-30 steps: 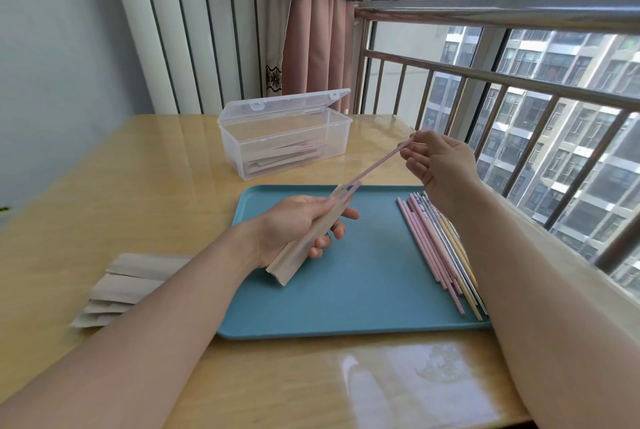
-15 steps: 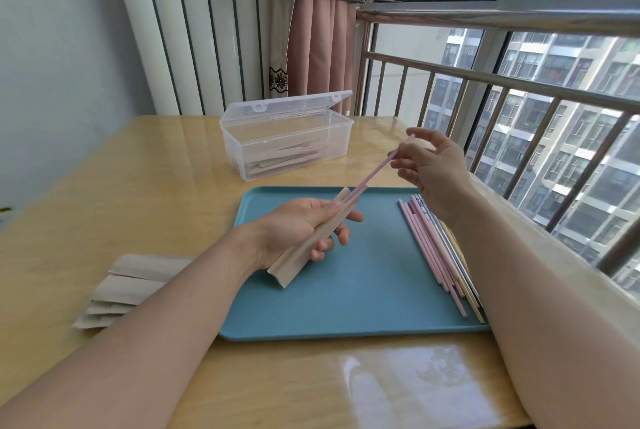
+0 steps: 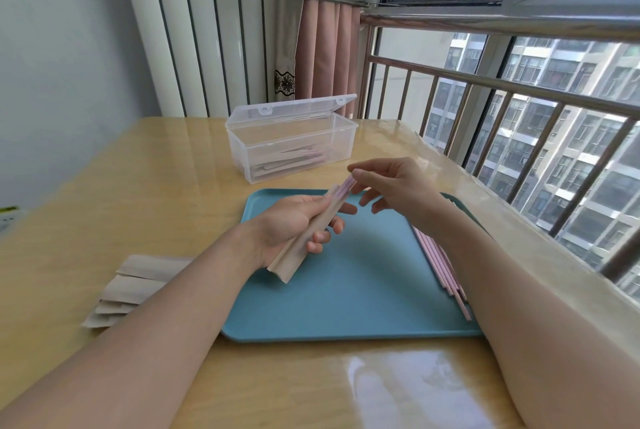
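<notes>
Above the blue tray (image 3: 346, 307) at the centre of the frame, the left hand (image 3: 287, 220) curls its fingers round a paper sleeve (image 3: 294, 255) (tilted, open end up), while the right hand (image 3: 398, 186) pinches the pink sticks (image 3: 346, 185) poking from that end, other fingers loosely spread.

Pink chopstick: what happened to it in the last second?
The right hand pushed the pink chopstick down-left into the paper sleeve; only its end shows now. The left hand holds the sleeve as before; tray, clear box and spare sleeves stayed put.
</notes>
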{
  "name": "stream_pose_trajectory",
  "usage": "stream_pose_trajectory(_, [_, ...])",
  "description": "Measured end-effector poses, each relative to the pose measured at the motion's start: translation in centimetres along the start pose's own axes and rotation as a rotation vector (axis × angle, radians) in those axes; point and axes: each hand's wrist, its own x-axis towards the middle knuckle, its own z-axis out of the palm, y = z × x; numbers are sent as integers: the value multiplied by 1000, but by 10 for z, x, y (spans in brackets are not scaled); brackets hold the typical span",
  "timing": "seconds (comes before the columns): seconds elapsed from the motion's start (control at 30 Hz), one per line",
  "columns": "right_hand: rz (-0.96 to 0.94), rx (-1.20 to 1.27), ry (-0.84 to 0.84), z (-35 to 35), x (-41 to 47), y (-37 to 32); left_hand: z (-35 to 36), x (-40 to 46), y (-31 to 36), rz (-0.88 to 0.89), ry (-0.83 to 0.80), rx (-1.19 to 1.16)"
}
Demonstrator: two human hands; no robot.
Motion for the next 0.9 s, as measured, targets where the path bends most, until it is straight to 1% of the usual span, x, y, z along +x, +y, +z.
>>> stream_pose_trajectory(0.1, [-5,-22,-24,2,-1,0,-1,-1,1,-11,3,6])
stream_pose_trajectory(0.23, [-2,12,-64,3,-2,-1,0,-3,3,-8,-7,20])
stream_pose_trajectory(0.33, [5,31,-63,5,-3,-1,-2,-3,2,-7,-20,20])
stream_pose_trajectory(0.43, [23,130,-59,8,-3,-4,-4,-7,7,-2,-29,43])
stream_pose_trajectory(0.5, [56,299,-16,7,-5,-6,-10,-11,13,25,35,44])
stream_pose_trajectory(0.57, [94,477,90,0,3,-15,-27,-13,24,92,154,-43])
stream_pose_trajectory(0.63, [151,589,181,-10,22,-22,-46,-13,31,166,391,-187])
stream_pose_trajectory(0.67, [169,621,219,-13,36,-26,-56,-13,33,209,517,-222])
stream_pose_trajectory(0.7, [184,639,251,-13,53,-31,-65,-13,36,247,613,-216])
stream_pose_trajectory(0.73, [201,636,282,-12,71,-35,-70,-13,36,267,668,-192])
stream_pose_trajectory(0.77, [221,614,299,-9,88,-40,-75,-13,37,271,693,-164])
stream_pose_trajectory(0.83, [265,541,332,-2,119,-45,-79,-15,37,240,690,-114])
stream_pose_trajectory(0.9, [316,456,312,7,142,-47,-84,-17,36,211,696,-50])
